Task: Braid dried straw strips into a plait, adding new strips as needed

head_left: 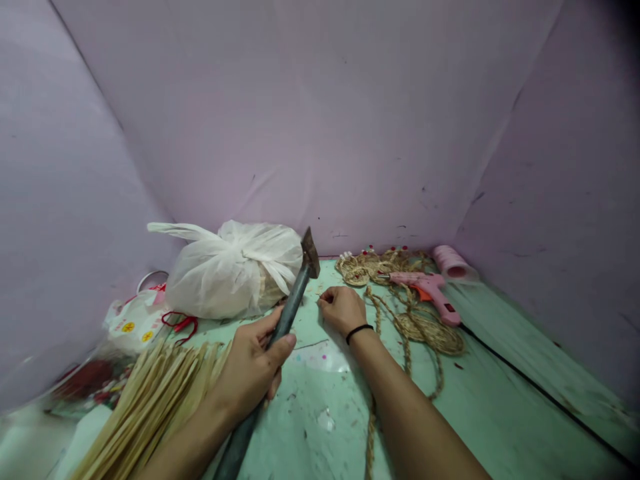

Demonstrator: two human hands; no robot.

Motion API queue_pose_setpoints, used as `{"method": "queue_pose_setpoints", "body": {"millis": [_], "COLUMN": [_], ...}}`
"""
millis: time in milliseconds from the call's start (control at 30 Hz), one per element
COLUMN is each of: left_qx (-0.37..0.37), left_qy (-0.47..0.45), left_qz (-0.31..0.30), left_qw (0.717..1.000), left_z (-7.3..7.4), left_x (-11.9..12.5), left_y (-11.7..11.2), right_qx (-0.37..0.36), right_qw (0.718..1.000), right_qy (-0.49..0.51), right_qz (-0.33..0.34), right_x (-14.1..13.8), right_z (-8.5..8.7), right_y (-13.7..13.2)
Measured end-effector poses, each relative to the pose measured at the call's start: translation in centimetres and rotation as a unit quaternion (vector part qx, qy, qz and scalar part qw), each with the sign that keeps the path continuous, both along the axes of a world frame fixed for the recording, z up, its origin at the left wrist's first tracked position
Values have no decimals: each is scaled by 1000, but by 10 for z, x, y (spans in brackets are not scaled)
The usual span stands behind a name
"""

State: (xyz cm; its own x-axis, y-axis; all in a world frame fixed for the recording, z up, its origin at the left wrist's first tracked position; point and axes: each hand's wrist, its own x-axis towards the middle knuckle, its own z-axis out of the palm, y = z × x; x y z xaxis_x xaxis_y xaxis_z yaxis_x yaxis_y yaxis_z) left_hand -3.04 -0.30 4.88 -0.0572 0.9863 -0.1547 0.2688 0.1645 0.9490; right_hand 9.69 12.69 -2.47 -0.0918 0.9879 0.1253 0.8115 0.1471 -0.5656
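One flecked tabletop is bounded by lilac walls; a rusty-headed hammer is gripped by the left hand, the right hand pinched.

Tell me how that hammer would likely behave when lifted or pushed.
The hammer will probably feel top-heavy, since its blocky, metal-looking head sits at one end of a long handle. It should stay stiff: the handle looks straight. Laid down and pushed, it may resist rolling, as the head juts out past the handle's sides.
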Motion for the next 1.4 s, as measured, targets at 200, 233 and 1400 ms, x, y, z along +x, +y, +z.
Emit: {"method": "queue_pose_setpoints", "body": {"millis": [200,233,1400], "left_qx": [-29,-25,-33], "left_qy": [37,36,35], "left_qz": [-23,-18,-13], "left_qw": [999,999,999], "left_z": [0,0,8], "left_x": [1,0,-2], "left_y": [0,-1,4], "right_qx": [-10,-9,-2], "right_qw": [1000,1000,1000], "right_qy": [-7,-6,-6], "right_qz": [-5,-3,5], "right_x": [0,0,1], "right_z": [0,0,-1], "right_y": [0,0,0]}}
